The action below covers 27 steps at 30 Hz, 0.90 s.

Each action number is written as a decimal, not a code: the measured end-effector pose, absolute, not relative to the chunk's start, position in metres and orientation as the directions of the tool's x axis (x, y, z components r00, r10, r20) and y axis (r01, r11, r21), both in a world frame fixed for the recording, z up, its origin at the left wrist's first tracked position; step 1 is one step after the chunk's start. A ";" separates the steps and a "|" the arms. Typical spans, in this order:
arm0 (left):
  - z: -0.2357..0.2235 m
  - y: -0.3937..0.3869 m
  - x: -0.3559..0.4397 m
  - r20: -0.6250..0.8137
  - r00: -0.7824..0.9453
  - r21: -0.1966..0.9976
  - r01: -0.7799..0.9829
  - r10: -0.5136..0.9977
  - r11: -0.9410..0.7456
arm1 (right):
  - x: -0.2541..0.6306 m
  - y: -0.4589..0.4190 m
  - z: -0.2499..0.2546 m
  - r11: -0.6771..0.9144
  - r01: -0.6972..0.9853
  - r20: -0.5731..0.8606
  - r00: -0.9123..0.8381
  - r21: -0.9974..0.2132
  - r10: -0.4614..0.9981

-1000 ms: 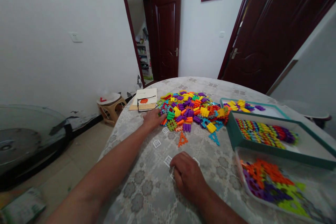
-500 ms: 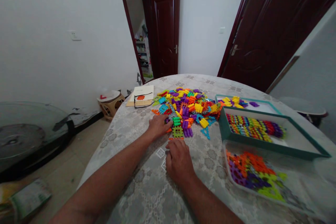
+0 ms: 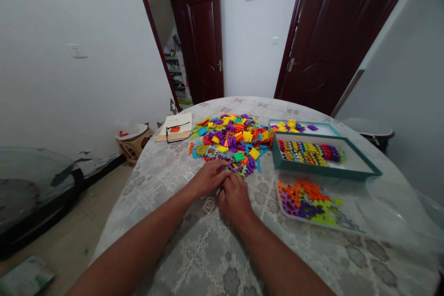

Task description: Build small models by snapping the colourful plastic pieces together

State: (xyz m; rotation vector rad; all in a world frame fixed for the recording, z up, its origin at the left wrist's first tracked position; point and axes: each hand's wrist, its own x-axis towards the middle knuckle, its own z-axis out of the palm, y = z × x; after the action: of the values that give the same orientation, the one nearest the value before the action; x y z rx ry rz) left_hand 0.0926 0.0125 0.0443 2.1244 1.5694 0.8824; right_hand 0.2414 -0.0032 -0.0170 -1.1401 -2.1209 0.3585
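Note:
My left hand [image 3: 210, 178] and my right hand [image 3: 236, 197] meet at the near edge of a heap of colourful plastic building pieces [image 3: 227, 136]. The fingers of both are bent and pressed together, the left thumb close to the right fingertips. Whatever they pinch is hidden behind the fingers. Just beyond them lie a green ribbed piece [image 3: 239, 156], a yellow ribbed piece [image 3: 254, 153] and several purple ones. White lattice squares [image 3: 208, 205] show on the cloth beside my left wrist.
On the right stand a teal-edged box [image 3: 326, 173] with rows of ribbed pieces, its lid [image 3: 331, 128] behind, and a clear plastic tub [image 3: 282, 210] of flat pieces. Glasses [image 3: 178, 132] rest on a notebook [image 3: 185, 120] at left. A patterned cloth covers the round table [image 3: 194, 259].
My left hand has drawn back from the heap and come together with my right hand. The view has turned slightly, so the whole scene sits further left.

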 end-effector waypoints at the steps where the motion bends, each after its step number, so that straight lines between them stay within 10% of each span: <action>1: 0.046 0.011 0.093 0.269 0.207 0.622 0.708 0.941 -0.334 | 0.244 0.000 -0.017 0.565 0.632 0.442 -0.363 -0.530 0.820; 17: 0.042 -0.017 0.039 0.124 0.454 0.176 0.865 0.882 -0.470 | 0.257 0.027 -0.032 0.548 0.665 0.612 -0.170 -0.507 0.772; 27: 0.039 -0.022 0.026 0.103 0.376 0.170 0.906 0.921 -0.388 | 0.267 0.024 -0.017 0.567 0.640 0.557 -0.251 -0.519 0.792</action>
State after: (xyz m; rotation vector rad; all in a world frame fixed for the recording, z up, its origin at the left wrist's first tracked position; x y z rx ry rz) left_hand 0.0256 -0.0216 0.0391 2.5339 1.6866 0.2763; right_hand 0.2673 0.0235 -0.0167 -1.1485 -1.9785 0.2350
